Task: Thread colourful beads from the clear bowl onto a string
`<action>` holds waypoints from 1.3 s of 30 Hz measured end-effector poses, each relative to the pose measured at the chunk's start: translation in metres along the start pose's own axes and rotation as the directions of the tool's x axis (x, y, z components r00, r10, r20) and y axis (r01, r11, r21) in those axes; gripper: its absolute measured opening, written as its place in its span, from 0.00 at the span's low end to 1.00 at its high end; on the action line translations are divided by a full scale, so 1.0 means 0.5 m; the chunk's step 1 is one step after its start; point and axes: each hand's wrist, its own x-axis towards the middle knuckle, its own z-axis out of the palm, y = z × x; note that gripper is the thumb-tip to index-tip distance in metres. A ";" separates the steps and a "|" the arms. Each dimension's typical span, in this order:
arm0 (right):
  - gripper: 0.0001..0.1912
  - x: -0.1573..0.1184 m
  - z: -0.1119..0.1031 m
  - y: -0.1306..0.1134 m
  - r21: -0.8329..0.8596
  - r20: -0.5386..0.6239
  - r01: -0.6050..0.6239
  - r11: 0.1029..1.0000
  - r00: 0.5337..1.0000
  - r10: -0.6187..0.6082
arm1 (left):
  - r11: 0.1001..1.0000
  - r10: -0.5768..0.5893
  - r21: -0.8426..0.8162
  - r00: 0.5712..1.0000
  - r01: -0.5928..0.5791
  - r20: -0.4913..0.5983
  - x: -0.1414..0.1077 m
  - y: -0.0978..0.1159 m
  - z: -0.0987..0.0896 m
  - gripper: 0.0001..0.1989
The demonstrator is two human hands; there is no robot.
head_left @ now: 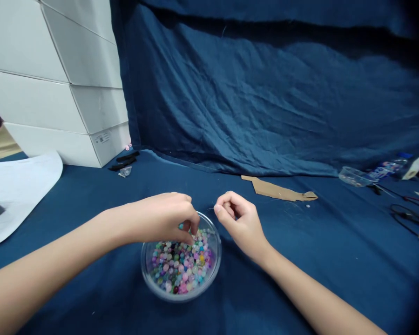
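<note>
A round glass bowl [180,267] full of several small multicoloured beads stands on the blue cloth in front of me. My left hand [160,218] reaches over its rim, with the fingertips above the beads. A teal bead [180,226] shows between the thumb and fingers. Just right of the bowl's far rim, my right hand [239,223] is pinched closed. A very fine thread [210,208] sticks out left from its fingertips, toward my left hand. The two hands are apart.
Blue cloth covers the table and hangs behind it. White stacked boxes stand at back left, with a white paper sheet at left. A cardboard strip lies behind my hands. A clear plastic tray, a bottle and black cables lie at right.
</note>
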 end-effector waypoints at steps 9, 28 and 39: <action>0.10 -0.024 0.021 0.002 0.156 -0.050 -0.042 0.987 0.997 0.050 | 0.951 0.239 0.212 0.970 -0.224 -0.045 0.011 -0.004 0.036 0.11; 0.12 -0.036 0.032 0.010 0.227 -0.003 -0.084 0.970 0.996 0.087 | 0.853 0.187 0.499 0.982 -0.151 -0.023 0.000 0.011 0.065 0.10; 0.11 -0.044 0.032 0.019 0.197 -0.084 -0.031 0.980 0.995 0.048 | 0.992 0.073 0.101 0.997 -0.074 0.015 -0.003 0.014 0.023 0.06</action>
